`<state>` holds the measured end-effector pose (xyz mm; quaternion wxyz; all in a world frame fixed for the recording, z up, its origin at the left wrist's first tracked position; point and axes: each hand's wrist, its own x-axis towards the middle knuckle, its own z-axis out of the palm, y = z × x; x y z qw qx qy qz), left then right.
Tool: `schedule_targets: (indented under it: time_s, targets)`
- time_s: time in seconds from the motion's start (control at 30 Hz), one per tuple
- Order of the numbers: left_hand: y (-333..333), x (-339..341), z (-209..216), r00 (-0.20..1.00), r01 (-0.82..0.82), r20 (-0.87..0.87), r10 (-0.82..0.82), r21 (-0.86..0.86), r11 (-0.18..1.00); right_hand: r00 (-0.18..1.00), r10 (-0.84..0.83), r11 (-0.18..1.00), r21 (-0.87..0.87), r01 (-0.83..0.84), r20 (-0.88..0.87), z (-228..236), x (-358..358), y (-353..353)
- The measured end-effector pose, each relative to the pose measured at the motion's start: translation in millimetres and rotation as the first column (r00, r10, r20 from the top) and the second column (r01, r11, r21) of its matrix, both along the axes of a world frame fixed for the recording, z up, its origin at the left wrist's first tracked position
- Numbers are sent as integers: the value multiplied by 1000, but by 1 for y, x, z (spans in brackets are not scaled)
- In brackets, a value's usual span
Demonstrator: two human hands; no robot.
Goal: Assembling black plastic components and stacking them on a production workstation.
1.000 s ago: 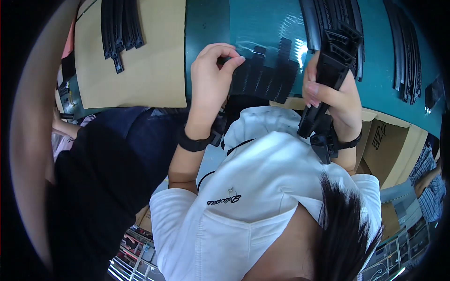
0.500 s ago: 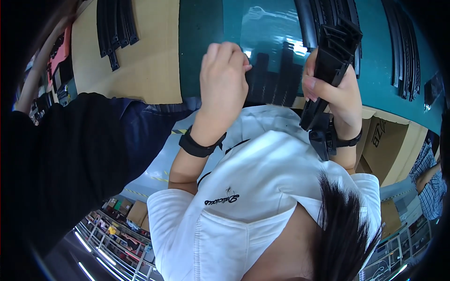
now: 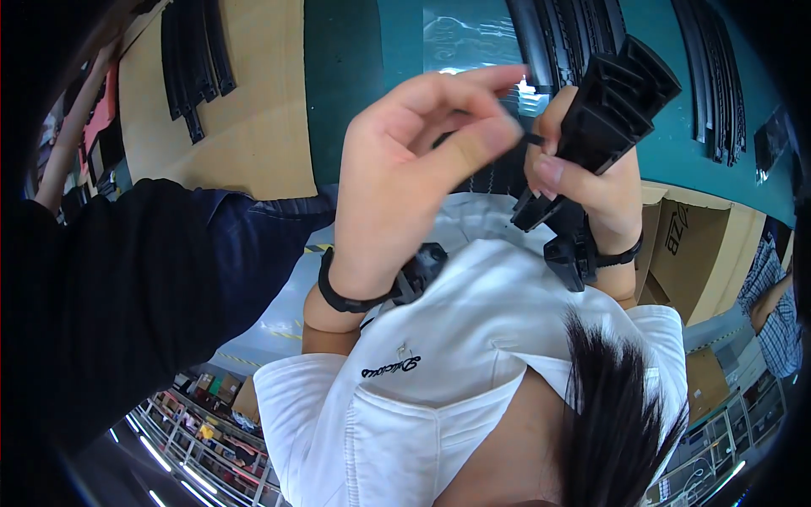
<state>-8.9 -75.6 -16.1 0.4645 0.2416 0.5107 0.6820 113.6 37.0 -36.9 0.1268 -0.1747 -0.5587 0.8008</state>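
My right hand (image 3: 601, 188) grips a bundle of long black plastic strips (image 3: 621, 106) with ribbed, hollow ends, tilted up to the right over the table edge. The thumb lies across the front of the strips. Close beside it, my left hand (image 3: 397, 156) is raised with its index finger stretched towards the bundle. Its thumb and a bent finger come together, blurred, at a small dark piece (image 3: 532, 138) that reaches to the right fingers. More black strips (image 3: 486, 173) lie on the table behind my left hand, mostly hidden by it.
Cardboard (image 3: 262, 110) with black strips (image 3: 198, 68) covers the left of the green table (image 3: 355, 51). Further strips lie at the back (image 3: 570, 42) and far right (image 3: 714, 84). An open carton (image 3: 697, 249) stands below right. A person in dark clothing (image 3: 127, 279) is close on my left.
My left hand has risen from the strips on the table and moved right, its fingers now at the bundle. The bundle in my right hand has tilted further to the right.
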Motion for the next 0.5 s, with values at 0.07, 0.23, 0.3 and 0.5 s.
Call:
schedule_targets:
  time_s: [0.07, 0.23, 0.3, 0.5]
  targets:
    - [10, 4, 15, 999, 16, 31, -17, 32, 999, 998, -59, 996, -71, 61, 30, 10, -2, -7]
    - [19, 9, 33, 992, 57, 111, -66, 85, 995, 996, -41, 999, -9, 42, 76, 15, -1, -5]
    - [20, 10, 35, 988, 74, 131, -84, 81, 994, 996, -48, 999, -15, 49, 74, 15, 0, -6]
    - [18, 1, 41, 988, 145, 55, -146, 12, 989, 997, -23, 999, -43, 26, 76, 20, 3, -7]
